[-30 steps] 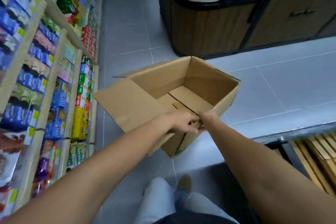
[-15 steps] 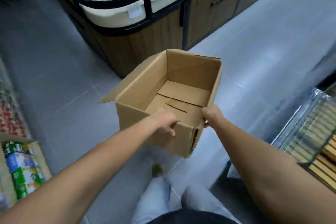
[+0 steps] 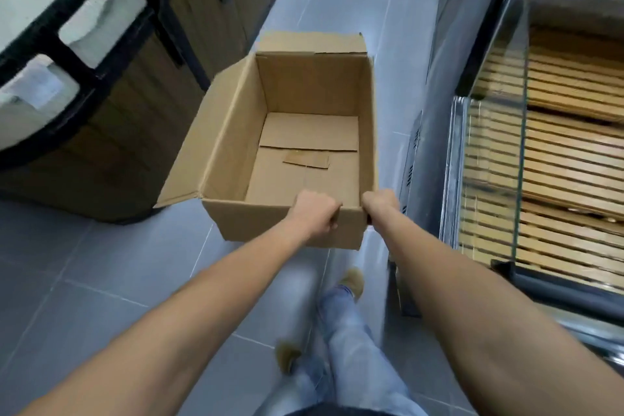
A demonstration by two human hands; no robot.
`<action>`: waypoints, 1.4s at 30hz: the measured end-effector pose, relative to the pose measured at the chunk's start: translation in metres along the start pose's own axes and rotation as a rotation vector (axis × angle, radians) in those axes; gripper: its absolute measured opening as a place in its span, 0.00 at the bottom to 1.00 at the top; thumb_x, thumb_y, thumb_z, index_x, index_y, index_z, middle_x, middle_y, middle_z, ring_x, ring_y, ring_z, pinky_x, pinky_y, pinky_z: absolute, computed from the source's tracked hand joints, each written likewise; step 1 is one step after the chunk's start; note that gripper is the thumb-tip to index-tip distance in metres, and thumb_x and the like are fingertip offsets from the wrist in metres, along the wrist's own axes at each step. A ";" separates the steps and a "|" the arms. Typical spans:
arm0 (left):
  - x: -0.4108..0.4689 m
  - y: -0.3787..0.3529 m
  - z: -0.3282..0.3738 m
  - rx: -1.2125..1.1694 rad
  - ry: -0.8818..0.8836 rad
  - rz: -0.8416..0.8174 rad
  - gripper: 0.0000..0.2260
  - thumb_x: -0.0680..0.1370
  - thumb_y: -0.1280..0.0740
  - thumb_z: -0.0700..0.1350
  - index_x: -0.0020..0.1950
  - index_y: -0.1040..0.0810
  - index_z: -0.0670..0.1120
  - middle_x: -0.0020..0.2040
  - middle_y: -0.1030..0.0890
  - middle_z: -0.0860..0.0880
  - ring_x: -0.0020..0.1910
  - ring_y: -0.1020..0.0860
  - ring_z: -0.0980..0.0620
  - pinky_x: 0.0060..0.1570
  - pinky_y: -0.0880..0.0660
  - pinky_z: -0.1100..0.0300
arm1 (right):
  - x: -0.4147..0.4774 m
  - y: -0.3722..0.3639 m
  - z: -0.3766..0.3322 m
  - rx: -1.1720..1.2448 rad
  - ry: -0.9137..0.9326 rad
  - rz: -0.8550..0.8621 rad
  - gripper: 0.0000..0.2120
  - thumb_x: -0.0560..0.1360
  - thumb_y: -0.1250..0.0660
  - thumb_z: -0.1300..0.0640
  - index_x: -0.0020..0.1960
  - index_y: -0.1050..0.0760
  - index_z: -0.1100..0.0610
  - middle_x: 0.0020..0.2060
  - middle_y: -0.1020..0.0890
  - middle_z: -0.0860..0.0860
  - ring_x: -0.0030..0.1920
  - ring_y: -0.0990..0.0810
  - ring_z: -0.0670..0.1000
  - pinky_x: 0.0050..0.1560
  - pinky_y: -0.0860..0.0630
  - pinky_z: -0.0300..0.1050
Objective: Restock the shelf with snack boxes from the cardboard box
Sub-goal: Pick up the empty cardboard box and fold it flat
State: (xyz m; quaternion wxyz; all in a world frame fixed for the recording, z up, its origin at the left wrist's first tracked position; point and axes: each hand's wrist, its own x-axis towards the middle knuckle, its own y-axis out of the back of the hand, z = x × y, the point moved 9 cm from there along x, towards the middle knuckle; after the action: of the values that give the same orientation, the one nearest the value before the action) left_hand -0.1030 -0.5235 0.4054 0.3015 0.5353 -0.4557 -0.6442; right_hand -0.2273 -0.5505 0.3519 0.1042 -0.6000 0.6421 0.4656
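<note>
An open brown cardboard box [image 3: 233, 132] is carried in the air in front of me, above the grey tiled floor. Inside it I see only its bare bottom flaps and a small scrap of cardboard. My left hand [image 3: 317, 213] grips the near wall of the box with fingers curled over its rim. My right hand [image 3: 380, 204] grips the near right corner of the same wall. No snack boxes and no snack shelf are in view.
A dark wooden display counter [image 3: 111, 132] with a black frame and white bins stands at the left. A glass-fronted case with wooden slat shelves [image 3: 557, 179] stands at the right. Grey tiled aisle floor [image 3: 347, 3] runs ahead between them. My legs and shoes show below.
My view has swung right, away from the snack shelf, which has left the frame. The box stays in both hands, and the glass case has come into view on the right.
</note>
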 end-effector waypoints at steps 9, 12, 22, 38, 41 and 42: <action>0.160 -0.010 0.008 -0.004 -0.096 -0.073 0.13 0.76 0.37 0.48 0.60 0.25 0.48 0.56 0.20 0.45 0.57 0.22 0.43 0.50 0.27 0.55 | 0.127 0.011 -0.008 0.276 -0.167 0.041 0.06 0.71 0.42 0.61 0.46 0.29 0.61 0.48 0.24 0.58 0.50 0.24 0.59 0.55 0.25 0.51; 0.204 -0.034 0.012 -0.030 -0.122 -0.107 0.13 0.76 0.36 0.49 0.60 0.26 0.48 0.55 0.20 0.45 0.56 0.22 0.43 0.51 0.26 0.54 | 0.170 0.009 0.004 0.315 -0.224 0.088 0.19 0.68 0.42 0.61 0.58 0.27 0.62 0.49 0.24 0.58 0.51 0.23 0.60 0.50 0.25 0.51; 0.349 -0.163 0.011 -0.195 -0.151 -0.166 0.13 0.77 0.37 0.48 0.60 0.26 0.47 0.53 0.19 0.46 0.53 0.21 0.45 0.50 0.25 0.54 | 0.344 -0.034 0.052 0.304 -0.254 0.156 0.12 0.72 0.42 0.64 0.51 0.23 0.65 0.44 0.21 0.58 0.44 0.25 0.55 0.43 0.29 0.45; 0.441 -0.371 0.069 -0.129 -0.359 -0.317 0.11 0.81 0.42 0.46 0.62 0.29 0.47 0.56 0.20 0.45 0.56 0.21 0.43 0.48 0.28 0.55 | 0.472 -0.094 0.200 0.402 -0.365 0.285 0.22 0.74 0.42 0.66 0.67 0.28 0.57 0.60 0.21 0.55 0.57 0.23 0.53 0.55 0.27 0.41; 0.443 -0.382 0.079 -0.129 -0.399 -0.325 0.11 0.80 0.42 0.46 0.62 0.30 0.47 0.57 0.20 0.45 0.56 0.21 0.43 0.47 0.28 0.55 | 0.472 -0.091 0.213 0.378 -0.423 0.332 0.23 0.75 0.40 0.64 0.70 0.31 0.56 0.63 0.23 0.55 0.62 0.24 0.55 0.63 0.28 0.45; 0.444 -0.384 0.079 -0.122 -0.404 -0.332 0.11 0.80 0.41 0.46 0.62 0.30 0.47 0.57 0.20 0.45 0.56 0.21 0.43 0.47 0.28 0.55 | 0.471 -0.090 0.216 0.374 -0.431 0.344 0.24 0.75 0.39 0.63 0.70 0.32 0.55 0.63 0.24 0.55 0.62 0.25 0.55 0.64 0.29 0.45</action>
State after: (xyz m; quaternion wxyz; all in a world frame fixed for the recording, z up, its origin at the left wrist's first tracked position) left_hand -0.2499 -0.7365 -0.1272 0.1263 0.4441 -0.3729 -0.8049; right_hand -0.3625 -0.6983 -0.1344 0.2661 -0.3410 0.7715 0.4665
